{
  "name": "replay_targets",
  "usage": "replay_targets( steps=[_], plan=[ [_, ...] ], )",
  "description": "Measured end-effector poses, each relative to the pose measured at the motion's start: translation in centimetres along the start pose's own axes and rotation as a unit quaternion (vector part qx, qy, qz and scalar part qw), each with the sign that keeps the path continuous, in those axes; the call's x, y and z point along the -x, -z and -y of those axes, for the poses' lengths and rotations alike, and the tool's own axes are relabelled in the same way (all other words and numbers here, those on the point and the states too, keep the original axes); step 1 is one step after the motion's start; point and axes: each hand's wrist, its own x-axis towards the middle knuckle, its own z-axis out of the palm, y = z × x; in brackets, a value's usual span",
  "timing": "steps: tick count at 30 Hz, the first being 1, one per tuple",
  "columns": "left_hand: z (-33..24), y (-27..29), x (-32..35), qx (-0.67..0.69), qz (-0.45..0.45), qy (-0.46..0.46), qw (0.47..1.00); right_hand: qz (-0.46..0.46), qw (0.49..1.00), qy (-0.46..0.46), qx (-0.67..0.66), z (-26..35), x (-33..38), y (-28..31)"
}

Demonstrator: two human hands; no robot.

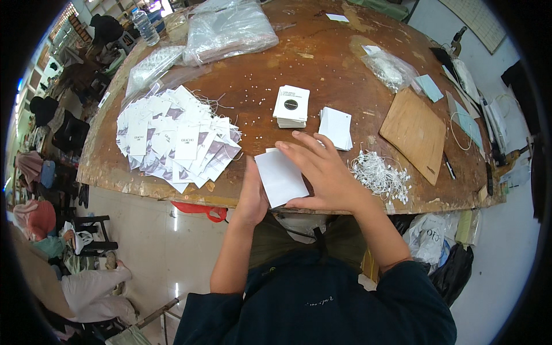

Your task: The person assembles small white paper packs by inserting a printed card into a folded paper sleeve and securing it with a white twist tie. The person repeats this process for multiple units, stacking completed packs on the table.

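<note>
A small white blank card (282, 177), perhaps with more beneath it, sits between my hands at the table's near edge. My left hand (252, 198) holds it along its left side, the fingers mostly hidden. Arched over its right side, my right hand (330, 178) grips it with fingers at the far edge and thumb at the near edge. Just beyond are a stack of printed white cards (291, 103) with a dark round mark and a stack of plain white cards (335, 127). White looped strings (380, 177) lie tangled right of my right hand.
A large heap of white and grey tags with strings (178, 141) covers the table's left. Clear plastic bags (230, 31) and a water bottle (145, 27) stand at the far left. A wooden board (413, 135), a pen (449, 165) and a bag of white bits (389, 68) lie right.
</note>
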Motion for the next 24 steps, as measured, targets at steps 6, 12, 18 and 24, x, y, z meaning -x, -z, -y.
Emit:
replay_targets(
  steps=[6,12,18,24],
  plan=[
    [0.0,-0.6,0.1,-0.030,0.007,-0.016,0.999,-0.163,0.967,-0.099,-0.170,0.1,0.0,-2.1],
    [-0.1,-1.2,0.4,-0.043,0.034,0.003,0.998,-0.228,0.781,-0.337,-0.474,0.5,0.2,-4.0],
    [0.2,-0.8,0.0,-0.065,0.028,-0.013,0.997,-0.260,0.745,-0.357,-0.501,0.9,0.1,-4.1],
    [0.5,-1.2,0.0,-0.083,0.001,-0.029,0.996,-0.267,0.720,-0.361,-0.529,1.4,-0.2,-4.0]
  ],
)
